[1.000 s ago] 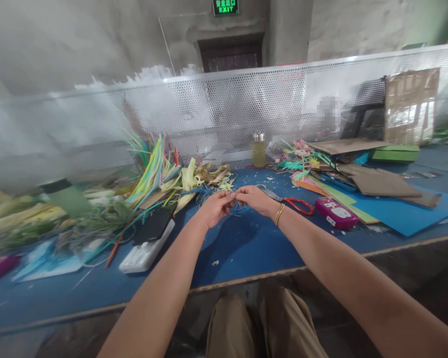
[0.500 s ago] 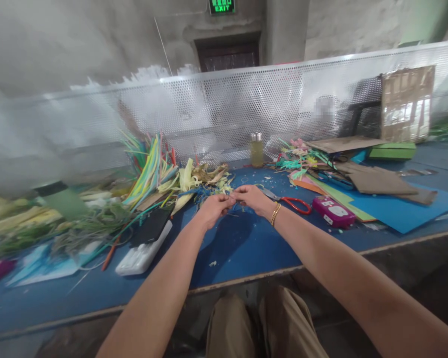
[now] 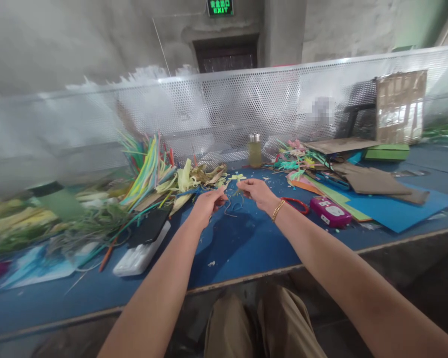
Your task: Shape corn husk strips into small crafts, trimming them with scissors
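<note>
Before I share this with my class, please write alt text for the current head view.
A person's left hand and right hand are slightly apart above a blue table; anything pinched is too small to identify. Colourful strips stand left, a purple device right.

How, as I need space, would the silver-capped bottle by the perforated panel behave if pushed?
The bottle could tip if pushed high, since it stands upright and taller than wide. Its round sides might let it roll once down. What looks like yellowish liquid suggests some weight.

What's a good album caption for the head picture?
Left hand and right hand busy above a blue table, pale leafy scraps nearby.
</note>
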The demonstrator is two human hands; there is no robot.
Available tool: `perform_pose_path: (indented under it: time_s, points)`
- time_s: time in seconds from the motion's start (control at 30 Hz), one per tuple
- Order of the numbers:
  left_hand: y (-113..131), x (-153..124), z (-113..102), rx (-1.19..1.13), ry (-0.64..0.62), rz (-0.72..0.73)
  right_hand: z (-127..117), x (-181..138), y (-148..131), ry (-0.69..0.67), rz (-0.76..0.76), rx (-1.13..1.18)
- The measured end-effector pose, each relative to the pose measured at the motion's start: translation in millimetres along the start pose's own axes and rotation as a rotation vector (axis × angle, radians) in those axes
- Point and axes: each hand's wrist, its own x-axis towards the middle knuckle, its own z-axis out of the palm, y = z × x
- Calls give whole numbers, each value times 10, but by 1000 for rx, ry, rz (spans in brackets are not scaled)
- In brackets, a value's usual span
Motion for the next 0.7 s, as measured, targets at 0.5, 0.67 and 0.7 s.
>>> perform_pose_path:
  time_s: [0.5, 0.67, 0.7]
  points:
    - [-75, 21, 66, 199, -88, 77, 129, -97, 74, -152, -13, -114]
    - [-60, 5, 70, 198, -70, 40, 134, -104, 64, -135, -22, -100]
    - [-59, 4, 71, 200, -71, 35, 136, -106, 61, -131, -27, -105]
